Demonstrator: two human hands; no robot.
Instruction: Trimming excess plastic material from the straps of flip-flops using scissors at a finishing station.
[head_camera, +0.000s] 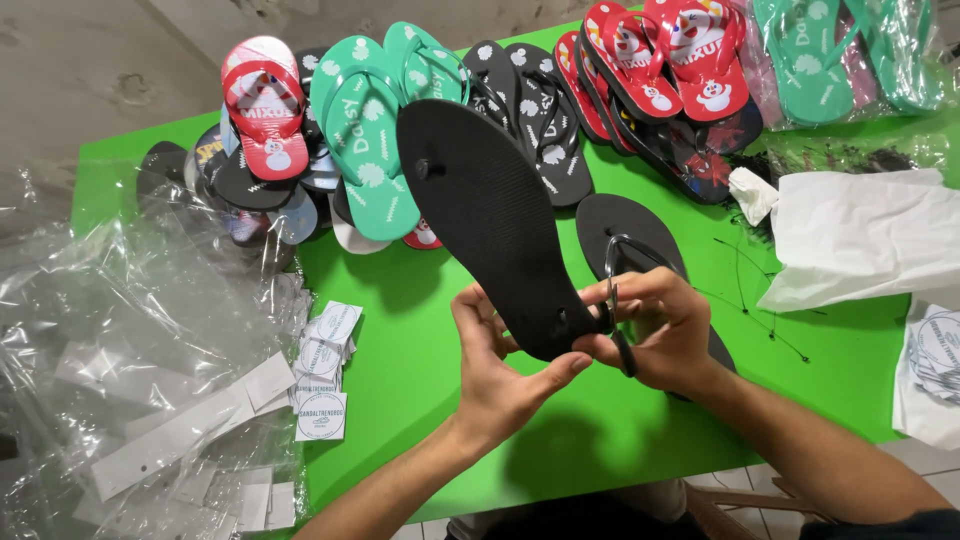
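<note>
Green covers the whole table (420, 350), which stands against a bare grey wall, and along its far edge lie rows of finished flip-flops: a red pair (265, 120) toward the far left corner, teal ones (365, 140) beside it, black patterned ones (540, 110) in the middle, and more red ones (665, 60) and bagged teal ones (850, 55) toward the far right corner. Clear plastic bags (130, 330) are heaped over the left edge, with a small stack of round-printed paper tags (325, 370) just beside them, and crumpled white paper (860, 235) lies at the right edge. Judging by this, many pairs seem already dealt with, while the plain black pair is the one in hand. One black flip-flop (490, 220) is held up above the middle of the table, sole side toward the camera, toe pointing at the far edge; its mate (630, 235) lies flat on the table just behind the right hand, strap up. The left hand (500, 375) cups the heel end from below, fingers half curled and thumb pressed along the sole's edge. The right hand (660, 330) is closed around the heel edge and pinches a dark strap or tool there; which of the two cannot be made out.
</note>
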